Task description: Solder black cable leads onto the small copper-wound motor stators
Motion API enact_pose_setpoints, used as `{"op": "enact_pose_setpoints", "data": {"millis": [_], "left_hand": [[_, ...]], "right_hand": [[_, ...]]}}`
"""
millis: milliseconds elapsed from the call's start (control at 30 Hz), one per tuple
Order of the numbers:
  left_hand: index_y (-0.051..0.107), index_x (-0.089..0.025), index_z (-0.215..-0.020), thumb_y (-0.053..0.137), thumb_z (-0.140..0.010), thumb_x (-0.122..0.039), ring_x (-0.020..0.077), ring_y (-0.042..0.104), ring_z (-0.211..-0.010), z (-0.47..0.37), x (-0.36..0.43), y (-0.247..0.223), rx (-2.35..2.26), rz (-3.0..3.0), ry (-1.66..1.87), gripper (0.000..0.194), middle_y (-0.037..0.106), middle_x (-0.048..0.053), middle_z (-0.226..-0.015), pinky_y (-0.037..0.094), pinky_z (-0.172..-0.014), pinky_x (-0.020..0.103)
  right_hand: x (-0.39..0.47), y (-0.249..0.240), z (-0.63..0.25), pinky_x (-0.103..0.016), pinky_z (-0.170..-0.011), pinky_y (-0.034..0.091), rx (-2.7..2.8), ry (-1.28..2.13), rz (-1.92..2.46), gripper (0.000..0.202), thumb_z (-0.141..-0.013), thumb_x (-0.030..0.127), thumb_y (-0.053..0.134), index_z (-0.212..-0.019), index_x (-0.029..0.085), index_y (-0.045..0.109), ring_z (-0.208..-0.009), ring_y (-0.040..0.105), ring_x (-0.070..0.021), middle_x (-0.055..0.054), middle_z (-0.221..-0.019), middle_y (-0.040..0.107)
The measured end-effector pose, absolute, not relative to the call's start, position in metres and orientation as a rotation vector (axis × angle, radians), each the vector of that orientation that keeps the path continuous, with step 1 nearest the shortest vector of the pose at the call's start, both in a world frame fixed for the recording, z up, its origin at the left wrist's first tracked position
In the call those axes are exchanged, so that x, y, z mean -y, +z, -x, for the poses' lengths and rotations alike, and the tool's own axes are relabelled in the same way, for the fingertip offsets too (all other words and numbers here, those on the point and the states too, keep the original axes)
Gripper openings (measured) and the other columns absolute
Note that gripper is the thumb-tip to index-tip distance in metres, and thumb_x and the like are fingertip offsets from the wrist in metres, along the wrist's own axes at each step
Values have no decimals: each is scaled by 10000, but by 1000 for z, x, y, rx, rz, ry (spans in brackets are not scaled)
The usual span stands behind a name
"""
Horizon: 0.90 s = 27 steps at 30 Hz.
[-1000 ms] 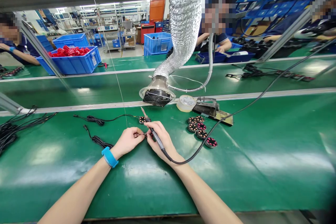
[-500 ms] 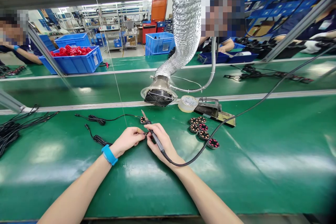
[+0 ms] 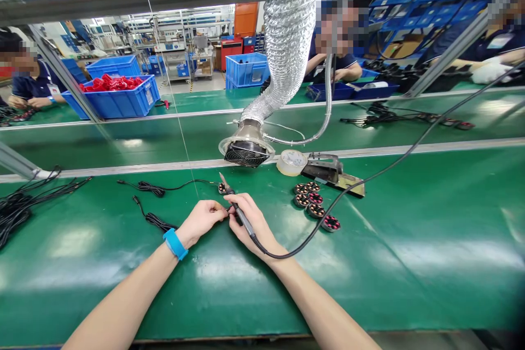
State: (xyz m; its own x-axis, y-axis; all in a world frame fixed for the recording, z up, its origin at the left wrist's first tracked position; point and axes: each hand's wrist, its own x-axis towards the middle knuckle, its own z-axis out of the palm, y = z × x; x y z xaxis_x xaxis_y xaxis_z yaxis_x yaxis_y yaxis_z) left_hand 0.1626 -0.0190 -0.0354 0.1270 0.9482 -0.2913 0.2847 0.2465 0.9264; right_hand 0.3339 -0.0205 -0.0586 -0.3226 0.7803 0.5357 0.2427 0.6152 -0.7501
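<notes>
Not much has been changed at the near end, tbh: both forearms are reached in from the close edge of the green bench (image 3: 270, 306), wrists angled inward so the fingertips meet. The left hand (image 3: 202, 221), wearing a blue wristband (image 3: 175, 244), is turned knuckles-up, thumb and forefinger pinched on a small dark piece (image 3: 228, 209) that's mostly hidden, so what it is can't be told. A glimpse of it was given a second ago; now it's covered more, so a closer grip seems to have been taken. In the right hand (image 3: 253, 223) a soldering iron (image 3: 245, 222) is clasped, tip pointed away, fingertips curled in at that same piece; whether it's pinched there too can't be made out. At a guess, finger work is being done rather than heating. Just past the fingers a round wound part (image 3: 222, 188) is seen close by the iron's tip, contact unclear. Farther back, the fan hood (image 3: 246, 153) is left hanging, and across the way a co-worker's hands (image 3: 39, 102) have been lowered to table level.
</notes>
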Motion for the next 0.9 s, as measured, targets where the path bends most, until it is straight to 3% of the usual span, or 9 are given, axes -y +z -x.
{"op": "enact_pose_setpoints", "data": {"millis": [133, 433, 900], "left_hand": [[648, -133, -750, 631, -725, -329, 75, 328, -511, -161, 18, -36, -1424, -1239, 751, 198, 565, -26, -654, 217, -507, 243], [653, -136, -726, 636, -747, -327, 81, 339, -520, -160, 18, -38, -1439, -1258, 753, 193, 558, -27, -634, 232, -515, 240], [682, -136, -766, 655, -765, -363, 85, 377, -538, -161, 20, -36, -1444, -1268, 743, 229, 587, -19, -671, 262, -516, 238]], "right_hand": [[21, -58, -335, -318, -862, 545, 1839, 741, 852, 659, -783, -25, 496, -1357, 298, 519, -862, 636, -154, -40, -1117, 548], [19, -64, -332, -319, -856, 545, 1790, 729, 869, 549, -849, 30, 504, -1326, 299, 550, -863, 629, -157, -41, -1083, 549], [17, -71, -325, -278, -778, 585, 1604, 693, 1023, 515, -759, 42, 529, -1218, 267, 584, -851, 651, -148, -30, -1054, 557]]}}
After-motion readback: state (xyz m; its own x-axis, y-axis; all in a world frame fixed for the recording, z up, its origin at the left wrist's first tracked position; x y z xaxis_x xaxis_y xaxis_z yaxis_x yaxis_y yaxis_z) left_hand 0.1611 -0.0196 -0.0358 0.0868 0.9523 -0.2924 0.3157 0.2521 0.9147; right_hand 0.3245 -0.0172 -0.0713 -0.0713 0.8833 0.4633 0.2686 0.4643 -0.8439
